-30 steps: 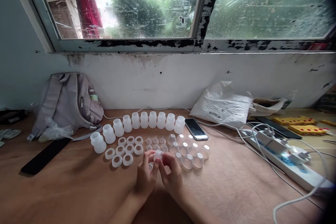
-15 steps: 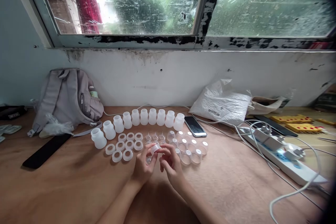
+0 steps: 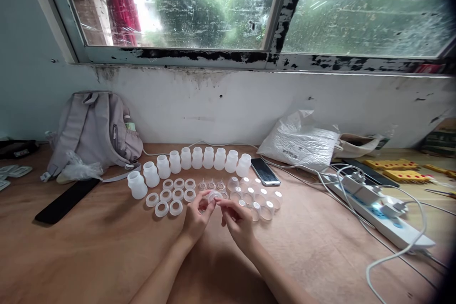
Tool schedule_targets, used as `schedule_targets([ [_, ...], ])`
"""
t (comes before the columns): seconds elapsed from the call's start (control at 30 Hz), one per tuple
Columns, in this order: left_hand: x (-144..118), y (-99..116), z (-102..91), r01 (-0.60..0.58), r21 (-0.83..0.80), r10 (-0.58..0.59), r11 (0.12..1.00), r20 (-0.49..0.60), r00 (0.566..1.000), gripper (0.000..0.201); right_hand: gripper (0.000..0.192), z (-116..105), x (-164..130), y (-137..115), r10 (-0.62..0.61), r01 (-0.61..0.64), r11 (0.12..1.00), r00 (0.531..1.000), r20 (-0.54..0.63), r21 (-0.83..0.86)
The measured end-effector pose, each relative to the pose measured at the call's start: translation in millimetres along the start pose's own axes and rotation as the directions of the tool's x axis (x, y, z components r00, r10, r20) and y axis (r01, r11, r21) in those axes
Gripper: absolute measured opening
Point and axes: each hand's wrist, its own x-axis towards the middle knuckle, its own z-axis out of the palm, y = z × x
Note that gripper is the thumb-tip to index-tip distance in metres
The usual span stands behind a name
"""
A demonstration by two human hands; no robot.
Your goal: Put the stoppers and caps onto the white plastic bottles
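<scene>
Small translucent cap (image 3: 214, 195) pinched between left hand (image 3: 197, 218) and right hand (image 3: 238, 221) fingertips, just above worktop (image 3: 89, 247), near bottle row (image 3: 199, 159). Looked light, slippery, flexible; grip rim edges.

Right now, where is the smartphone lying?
In the head view the smartphone lies flat on the wooden table, right of centre, just right of the row of white bottles and near the white plastic bag.

A home work desk stood under a worn window (image 3: 221, 4), with a backpack (image 3: 94, 128), phone (image 3: 265, 171) and power strip (image 3: 377, 209).
</scene>
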Motion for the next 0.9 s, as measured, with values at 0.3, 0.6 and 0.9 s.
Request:
schedule_targets([
  [0.3,-11,4,2.8,-0.102,0.277,0.142,0.956,-0.129,0.981,0.027,0.019,-8,11,-16,0.061,-0.061,0.989,0.998,-0.005,-0.137],
  [0.6,-20,17,15.1,0.017,0.179,-0.003,0.984,-0.076,0.997,0.028,0.017,-5,12,-15,0.161,-0.155,0.986,0.979,0.126,-0.053],
  [0.9,-17,5,11.8,0.001,0.211,0.006,0.978,-0.033,0.999,0.017,0.016,4,8,-5,0.272,-0.281,0.958,0.952,0.14,0.053],
])
